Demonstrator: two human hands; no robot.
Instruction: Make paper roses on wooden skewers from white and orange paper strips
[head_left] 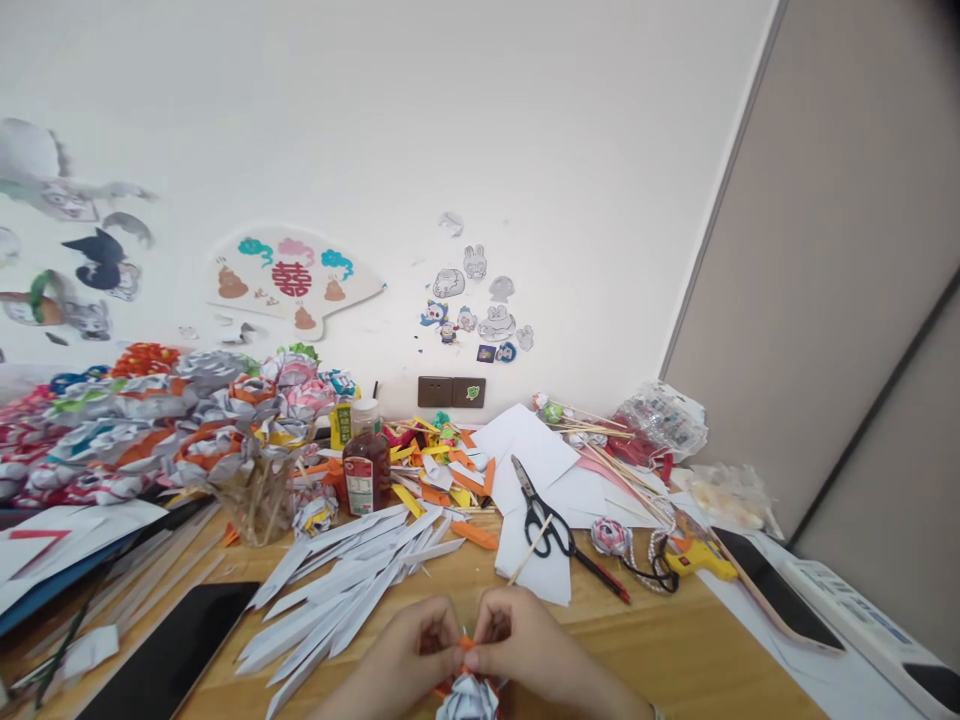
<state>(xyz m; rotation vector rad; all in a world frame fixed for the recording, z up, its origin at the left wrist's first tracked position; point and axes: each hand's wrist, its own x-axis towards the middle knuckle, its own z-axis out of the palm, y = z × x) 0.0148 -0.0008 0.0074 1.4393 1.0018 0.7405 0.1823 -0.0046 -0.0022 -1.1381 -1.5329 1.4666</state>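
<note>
At the front edge of the table, a folded paper flower (466,698) in white and orange sits low between my hands, partly cut off by the picture's bottom. My left hand (420,645) pinches an orange paper piece at the top of the flower. From the other side, my right hand (517,635) pinches the same spot, thumb against thumb. Fingers cover most of the orange piece. Just beyond my left hand lies a pile of folded white paper strips (360,575). Black-handled scissors (547,520) rest on white sheets (529,575) beyond my right hand.
Many paper flowers (210,450) are heaped at the back left, near a brown bottle (362,465). Orange and yellow paper pieces (442,475) lie at the back. A black phone (176,650) is at left; a yellow glue gun (701,558) and another phone (776,585) are at right.
</note>
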